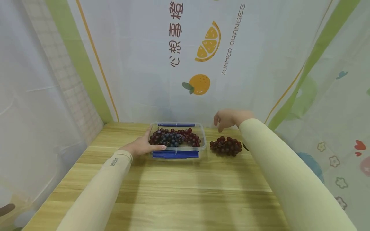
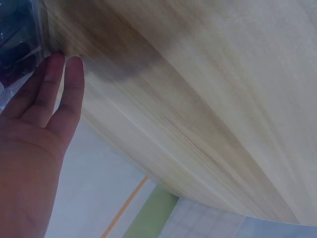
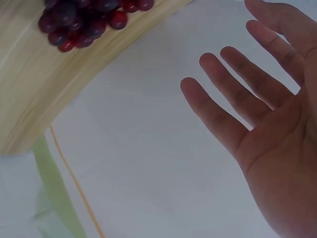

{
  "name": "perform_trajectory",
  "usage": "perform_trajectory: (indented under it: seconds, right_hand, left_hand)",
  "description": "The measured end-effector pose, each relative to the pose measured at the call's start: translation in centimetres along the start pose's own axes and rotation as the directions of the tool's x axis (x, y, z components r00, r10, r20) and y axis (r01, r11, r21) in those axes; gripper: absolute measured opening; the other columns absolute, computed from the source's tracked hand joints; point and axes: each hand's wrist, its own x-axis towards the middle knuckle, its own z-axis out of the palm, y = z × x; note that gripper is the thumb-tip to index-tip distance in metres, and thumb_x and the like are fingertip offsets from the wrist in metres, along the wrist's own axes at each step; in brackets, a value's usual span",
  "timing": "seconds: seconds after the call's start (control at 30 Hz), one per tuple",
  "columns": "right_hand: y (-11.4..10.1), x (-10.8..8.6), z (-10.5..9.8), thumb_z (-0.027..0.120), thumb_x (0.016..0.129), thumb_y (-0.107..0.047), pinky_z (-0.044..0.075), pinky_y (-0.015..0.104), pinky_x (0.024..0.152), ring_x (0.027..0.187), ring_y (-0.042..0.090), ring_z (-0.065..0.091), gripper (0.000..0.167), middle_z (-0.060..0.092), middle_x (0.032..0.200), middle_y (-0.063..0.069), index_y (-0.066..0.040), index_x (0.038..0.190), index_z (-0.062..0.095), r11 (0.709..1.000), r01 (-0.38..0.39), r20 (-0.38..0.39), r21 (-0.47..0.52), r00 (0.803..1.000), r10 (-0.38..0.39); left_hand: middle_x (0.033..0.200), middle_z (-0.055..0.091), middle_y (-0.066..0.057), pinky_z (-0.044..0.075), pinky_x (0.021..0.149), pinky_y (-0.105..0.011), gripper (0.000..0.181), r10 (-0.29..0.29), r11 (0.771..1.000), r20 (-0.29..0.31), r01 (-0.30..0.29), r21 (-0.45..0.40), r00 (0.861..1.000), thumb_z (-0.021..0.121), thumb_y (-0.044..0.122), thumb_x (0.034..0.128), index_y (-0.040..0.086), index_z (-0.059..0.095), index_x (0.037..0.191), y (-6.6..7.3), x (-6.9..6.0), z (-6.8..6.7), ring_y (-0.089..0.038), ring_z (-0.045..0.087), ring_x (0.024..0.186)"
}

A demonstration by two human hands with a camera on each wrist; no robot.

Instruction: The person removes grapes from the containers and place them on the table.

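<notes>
A clear plastic box [image 1: 177,154] with blue clips stands at the back of the table, with dark blue and red grapes [image 1: 170,138] inside. My left hand [image 1: 142,145] rests against its left end, thumb along the front rim, fingers at the side; the left wrist view shows the fingers [image 2: 73,74] nearly straight. To the box's right a bunch of dark red grapes [image 1: 226,146] lies on the table, also in the right wrist view [image 3: 84,22]. Above and behind that bunch my right hand [image 1: 228,118] hangs in the air, fingers apart and holding nothing.
The wooden table [image 1: 173,192] runs up to a white curtain [image 1: 138,80] printed with oranges. More printed curtain [image 1: 341,128] hangs at the right. A small dark object [image 1: 245,147] shows beside the loose bunch, partly behind my right sleeve.
</notes>
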Motion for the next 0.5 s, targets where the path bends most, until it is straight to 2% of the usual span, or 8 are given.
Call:
perform_trajectory:
  seconds: [0.5]
  right_hand:
    - [-5.7, 1.1, -1.7, 0.073, 0.100, -0.018, 0.044, 0.057, 0.124, 0.150, 0.038, 0.050, 0.042, 0.053, 0.161, 0.016, -0.013, 0.141, 0.067, 0.995, 0.070, -0.012, -0.068, 0.997, -0.071]
  left_hand:
    - [0.174, 0.013, -0.034, 0.031, 0.124, -0.075, 0.140, -0.002, 1.000, 0.007, 0.002, -0.008, 1.000, 0.066, 0.086, 0.0835, 0.028, -0.032, 0.165, -0.2, 0.2, 0.1, -0.059, 0.032, 0.154]
